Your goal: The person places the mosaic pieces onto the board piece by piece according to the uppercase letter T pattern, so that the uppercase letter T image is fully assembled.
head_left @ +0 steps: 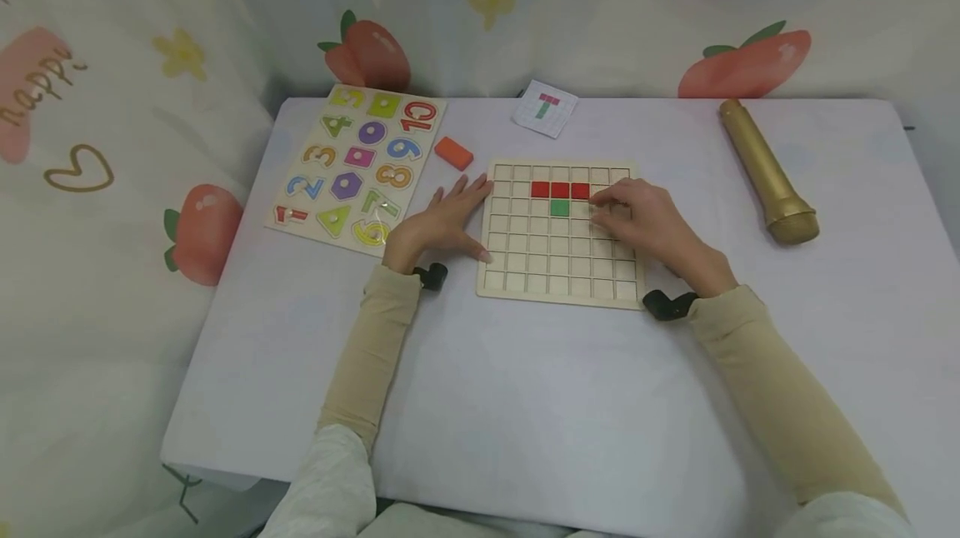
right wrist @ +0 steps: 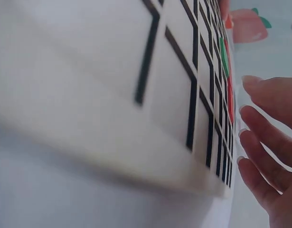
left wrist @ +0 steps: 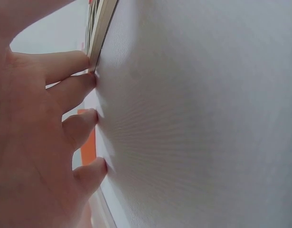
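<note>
A pale wooden grid board lies on the table. Three red squares form a row near its top, with one green square below the middle one. My left hand is spread at the board's left side, thumb and a finger at the edge. In the left wrist view other fingertips rest on the cloth. Over the board's right part hovers my right hand, its fingers slightly bent and nothing visible between them. The right wrist view shows gaps between those fingers.
An orange block lies beyond my left hand. Left of it is a number-and-shape puzzle board. A card with a printed red and green T pattern lies at the back. A gold microphone-shaped object is at the right.
</note>
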Demonstrator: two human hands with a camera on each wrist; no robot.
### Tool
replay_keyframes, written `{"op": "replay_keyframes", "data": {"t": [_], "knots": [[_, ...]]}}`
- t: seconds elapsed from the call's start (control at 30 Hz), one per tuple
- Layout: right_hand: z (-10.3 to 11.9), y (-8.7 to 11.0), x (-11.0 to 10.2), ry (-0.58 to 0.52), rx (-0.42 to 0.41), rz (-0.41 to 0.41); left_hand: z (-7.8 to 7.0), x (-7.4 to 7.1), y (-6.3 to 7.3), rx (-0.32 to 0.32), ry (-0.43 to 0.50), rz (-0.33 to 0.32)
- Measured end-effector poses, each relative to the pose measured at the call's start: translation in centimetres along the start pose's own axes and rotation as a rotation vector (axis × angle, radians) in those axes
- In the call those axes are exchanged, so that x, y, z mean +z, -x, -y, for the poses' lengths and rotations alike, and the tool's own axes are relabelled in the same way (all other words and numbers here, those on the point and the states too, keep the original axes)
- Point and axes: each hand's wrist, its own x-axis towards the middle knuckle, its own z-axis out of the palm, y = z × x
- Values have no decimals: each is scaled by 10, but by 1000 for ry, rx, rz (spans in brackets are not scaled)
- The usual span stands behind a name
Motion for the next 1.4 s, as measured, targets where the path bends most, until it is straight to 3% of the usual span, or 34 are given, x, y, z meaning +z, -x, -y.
{"op": "replay_keyframes", "data": {"t": [0.3, 0.53, 0.9, 1.07, 1.4], "knots": [[-7, 24, -10, 24, 71, -41, -1, 0, 1, 10, 4, 0], [-17, 42, -15, 33, 57, -71, 1, 0, 1, 11, 0, 6], [-34, 69, -23, 47, 139, -93, -2, -2, 4, 21, 4, 16], [-42, 73, -26, 52, 150, -96, -3, -3, 5, 16, 4, 12], [-49, 73, -24, 77, 198, -27, -3, -2, 5, 22, 13, 15]]}}
